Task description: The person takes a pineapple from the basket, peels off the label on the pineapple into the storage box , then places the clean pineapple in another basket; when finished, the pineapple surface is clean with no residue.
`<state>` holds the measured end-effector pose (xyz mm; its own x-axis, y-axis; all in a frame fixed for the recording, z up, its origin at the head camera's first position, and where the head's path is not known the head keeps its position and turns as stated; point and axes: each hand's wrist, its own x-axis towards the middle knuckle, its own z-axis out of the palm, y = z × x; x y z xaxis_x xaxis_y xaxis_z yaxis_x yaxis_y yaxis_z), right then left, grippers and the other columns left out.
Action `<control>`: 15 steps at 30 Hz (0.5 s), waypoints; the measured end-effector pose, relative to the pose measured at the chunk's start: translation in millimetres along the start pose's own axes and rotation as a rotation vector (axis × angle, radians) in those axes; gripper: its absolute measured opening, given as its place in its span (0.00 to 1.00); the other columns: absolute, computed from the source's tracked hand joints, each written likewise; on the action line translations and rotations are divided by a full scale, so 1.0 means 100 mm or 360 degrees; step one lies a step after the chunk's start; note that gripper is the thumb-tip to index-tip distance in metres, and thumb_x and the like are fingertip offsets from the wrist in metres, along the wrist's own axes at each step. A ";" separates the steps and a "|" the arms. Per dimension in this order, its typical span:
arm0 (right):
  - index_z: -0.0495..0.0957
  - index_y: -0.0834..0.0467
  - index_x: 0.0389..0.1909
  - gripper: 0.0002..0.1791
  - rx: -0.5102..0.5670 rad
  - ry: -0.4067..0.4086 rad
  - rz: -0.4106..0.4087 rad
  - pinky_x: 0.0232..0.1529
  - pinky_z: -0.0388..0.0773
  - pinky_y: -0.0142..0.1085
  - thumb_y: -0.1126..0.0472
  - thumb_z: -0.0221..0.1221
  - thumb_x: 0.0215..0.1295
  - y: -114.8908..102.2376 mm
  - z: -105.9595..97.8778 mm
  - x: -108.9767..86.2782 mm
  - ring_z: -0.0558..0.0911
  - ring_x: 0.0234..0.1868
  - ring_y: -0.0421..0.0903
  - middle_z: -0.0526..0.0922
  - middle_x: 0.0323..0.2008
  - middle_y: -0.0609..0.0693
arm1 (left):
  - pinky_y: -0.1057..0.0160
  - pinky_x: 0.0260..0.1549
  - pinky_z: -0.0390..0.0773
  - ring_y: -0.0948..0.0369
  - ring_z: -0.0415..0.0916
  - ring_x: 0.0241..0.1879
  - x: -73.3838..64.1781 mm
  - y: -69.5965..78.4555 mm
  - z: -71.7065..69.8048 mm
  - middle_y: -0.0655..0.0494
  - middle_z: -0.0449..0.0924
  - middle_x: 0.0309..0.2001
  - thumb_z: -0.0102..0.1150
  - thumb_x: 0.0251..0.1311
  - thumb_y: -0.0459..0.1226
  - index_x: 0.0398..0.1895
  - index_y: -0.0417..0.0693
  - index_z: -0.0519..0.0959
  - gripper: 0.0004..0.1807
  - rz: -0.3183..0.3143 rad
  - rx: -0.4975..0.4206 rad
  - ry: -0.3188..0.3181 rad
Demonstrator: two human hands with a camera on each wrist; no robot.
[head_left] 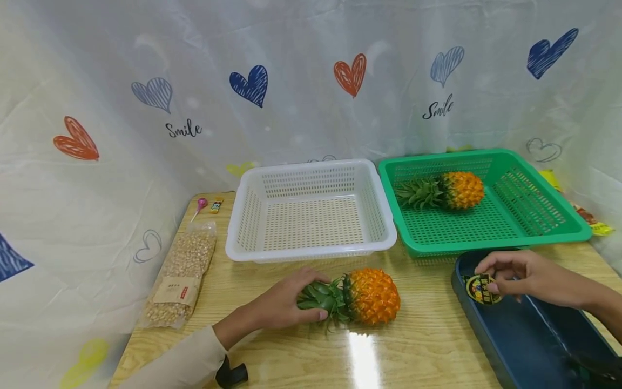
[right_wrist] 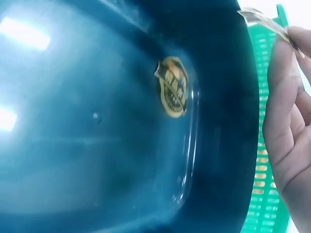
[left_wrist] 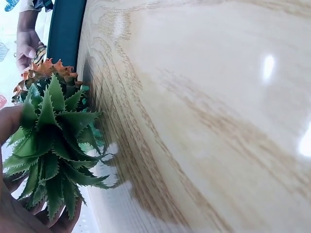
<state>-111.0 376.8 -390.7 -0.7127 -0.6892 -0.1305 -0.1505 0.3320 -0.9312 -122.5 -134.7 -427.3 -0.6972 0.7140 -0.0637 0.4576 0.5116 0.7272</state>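
Note:
An orange pineapple (head_left: 374, 297) with a green leafy crown (left_wrist: 53, 145) lies on its side on the wooden table. My left hand (head_left: 286, 300) holds it by the crown, thumb on the near side and fingers on the far side. Over the far end of a dark blue tray (head_left: 549, 335), my right hand (head_left: 525, 278) pinches a round black-and-gold label (head_left: 481, 289) between thumb and fingers. In the right wrist view this label (right_wrist: 265, 22) is seen nearly edge-on. A similar round shape (right_wrist: 172, 87) shows on the tray's glossy surface; I cannot tell whether it is a reflection.
Behind the hands stand a white basket (head_left: 311, 254) and a green basket (head_left: 491, 243). A second pineapple (head_left: 464, 190) lies in the green one. At left are a bag of grains (head_left: 180, 270), a lollipop (head_left: 201, 203) and a small wrapped candy (head_left: 216, 206). Yellow packets (head_left: 600, 227) are at far right.

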 end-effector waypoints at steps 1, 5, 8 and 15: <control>0.73 0.63 0.59 0.16 0.0020 -0.0026 0.0019 0.23 0.73 0.43 0.75 0.46 0.76 0.02 -0.01 -0.02 0.79 0.31 0.49 0.85 0.41 0.50 | 0.60 0.49 0.77 0.63 0.72 0.55 0.00 0.00 0.00 0.62 0.68 0.65 0.62 0.63 0.59 0.68 0.67 0.68 0.32 -0.0003 0.0002 -0.0003; 0.72 0.65 0.59 0.16 0.0131 -0.0135 0.0068 0.23 0.72 0.45 0.75 0.44 0.76 0.08 -0.06 -0.06 0.78 0.31 0.50 0.83 0.37 0.52 | 0.59 0.49 0.77 0.62 0.72 0.56 0.00 0.00 -0.01 0.62 0.68 0.65 0.61 0.63 0.60 0.68 0.67 0.68 0.32 -0.0018 0.0013 -0.0010; 0.71 0.67 0.59 0.16 0.0208 -0.0218 0.0073 0.23 0.73 0.44 0.75 0.45 0.76 0.13 -0.07 -0.09 0.75 0.28 0.53 0.81 0.32 0.57 | 0.59 0.49 0.77 0.62 0.72 0.55 0.00 0.01 -0.01 0.62 0.68 0.65 0.61 0.63 0.61 0.68 0.68 0.67 0.32 -0.0022 0.0006 -0.0020; 0.70 0.70 0.59 0.16 0.0392 -0.0416 0.0122 0.23 0.70 0.45 0.78 0.42 0.75 0.25 -0.05 -0.12 0.67 0.26 0.59 0.80 0.38 0.62 | 0.61 0.48 0.78 0.63 0.72 0.53 0.00 0.00 -0.02 0.61 0.69 0.63 0.62 0.63 0.60 0.68 0.67 0.68 0.31 -0.0008 -0.0013 -0.0025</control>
<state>-109.4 396.4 -410.5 -0.5114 -0.8204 -0.2559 0.0887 0.2457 -0.9653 -123.6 -135.3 -425.7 -0.6905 0.7191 -0.0780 0.4498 0.5113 0.7323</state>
